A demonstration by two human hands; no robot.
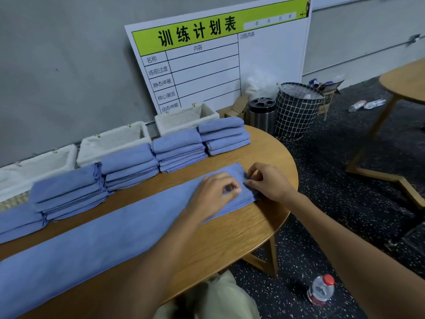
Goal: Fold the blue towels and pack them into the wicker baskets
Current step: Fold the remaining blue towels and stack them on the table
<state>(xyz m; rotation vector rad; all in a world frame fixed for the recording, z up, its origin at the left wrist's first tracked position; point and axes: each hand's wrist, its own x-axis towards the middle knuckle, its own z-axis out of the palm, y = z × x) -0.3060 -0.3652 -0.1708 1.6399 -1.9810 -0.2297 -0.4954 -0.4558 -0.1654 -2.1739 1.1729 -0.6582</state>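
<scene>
**Both hands at the far end of the long towel, ready for the next fold**

The left hand (216, 189) and the right hand (268, 181) sit close together on the right-hand end of the long towel (110, 238). Both have curled fingers pinching the cloth near its short stitched edge, the right at the far corner, the left just inside it. Gripping the end at two points keeps that edge straight, which I judge is meant to let it be carried over the rest of the strip in one even fold.

The towel itself is already narrowed into a long band, lying flat along the front of the bench (241, 238) and running off the left of the view. Laid out lengthwise like this, it can be doubled end over end.

Behind it, four stacks of folded towels (128, 168) stand in a row along the back of the bench, with part of a fifth at the left edge. Each stack sits just in front of a cloth-lined basket (110, 143), probably so that each pile can go straight back into its own basket. The baskets in view hold no towels that I can see, so packing looks not yet begun.

Further out, a planning board (207, 63) leans on the wall, and a plastic bottle (320, 290) stands on the floor.
</scene>
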